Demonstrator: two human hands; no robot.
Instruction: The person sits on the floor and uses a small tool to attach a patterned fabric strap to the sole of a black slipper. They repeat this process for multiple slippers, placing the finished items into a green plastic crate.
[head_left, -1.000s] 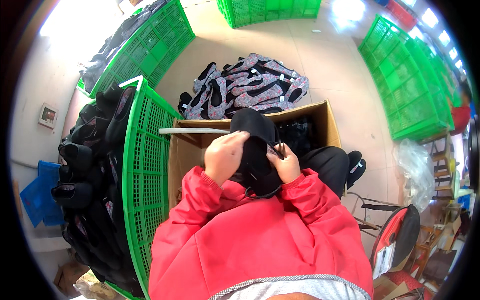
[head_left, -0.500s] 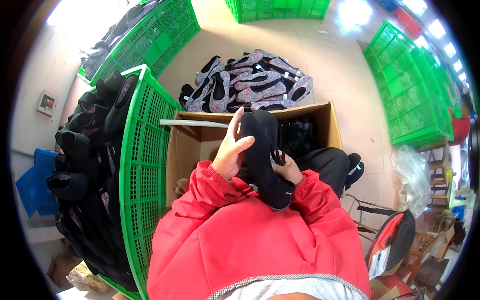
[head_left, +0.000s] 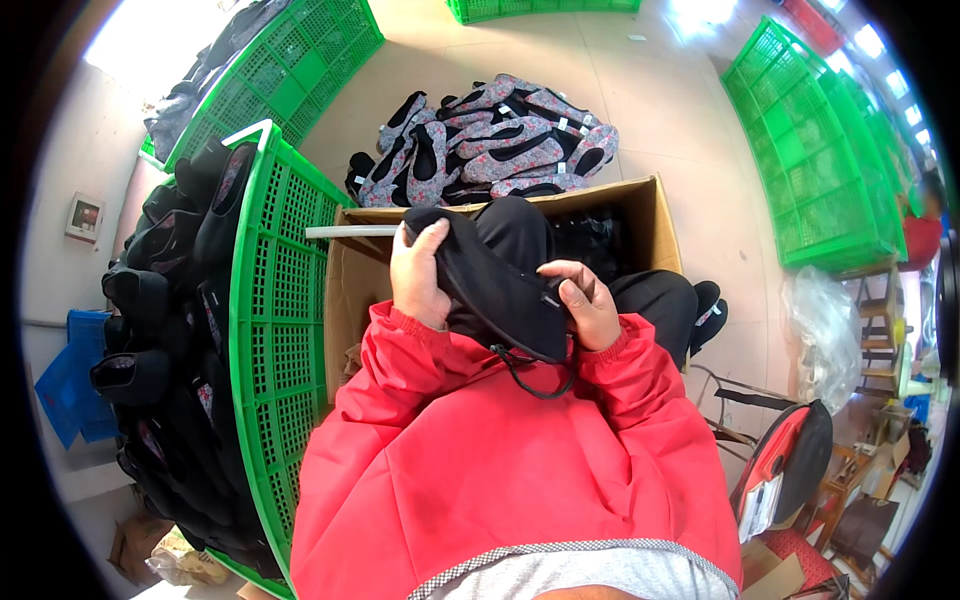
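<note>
A black fabric slipper (head_left: 492, 290) is held slantwise over my lap. My left hand (head_left: 418, 277) is closed round its upper left end, thumb on top. My right hand (head_left: 590, 308) has thumb and forefinger bent at the other end, beside a small dark tag; the slipper's edge lies between them. From the lower edge a thin dark loop (head_left: 535, 385) hangs against my red sleeve-jacket. Behind the slipper stands an open cardboard box (head_left: 652, 225), partly hidden by my knees, with dark things in it.
Patterned grey and black slippers (head_left: 510, 145) lie heaped on the floor beyond the box. A green crate (head_left: 285, 300) full of black slippers (head_left: 135, 380) stands at my left. More green crates (head_left: 810, 160) stand at the right. A round-backed chair (head_left: 790, 465) is near my right side.
The slipper has turned from nearly upright to slanting, its top tipped left. My left hand has shifted left with it, and my right hand has come out from behind to its right end.
</note>
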